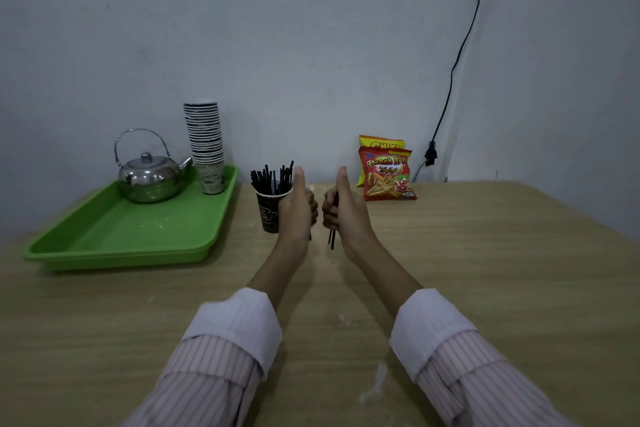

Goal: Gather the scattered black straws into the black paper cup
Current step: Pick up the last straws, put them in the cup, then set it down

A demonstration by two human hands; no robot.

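A black paper cup [267, 213] stands on the wooden table [485, 253] at centre back, with several black straws [273, 177] upright in it. My left hand [297, 210] is a closed fist with the thumb up, right beside the cup and covering its right edge. A short dark straw tip [310, 236] pokes out below this fist. My right hand [343, 210], also thumb up, is closed on a few black straws whose lower ends [332, 240] stick out beneath it. The two fists are close together but apart.
A green tray [114, 239] at the left holds a steel teapot [150, 177] and a tall stack of paper cups [206, 142]. Two snack bags [388, 173] lean at the back wall to the right. A black cable [453, 80] hangs down the wall.
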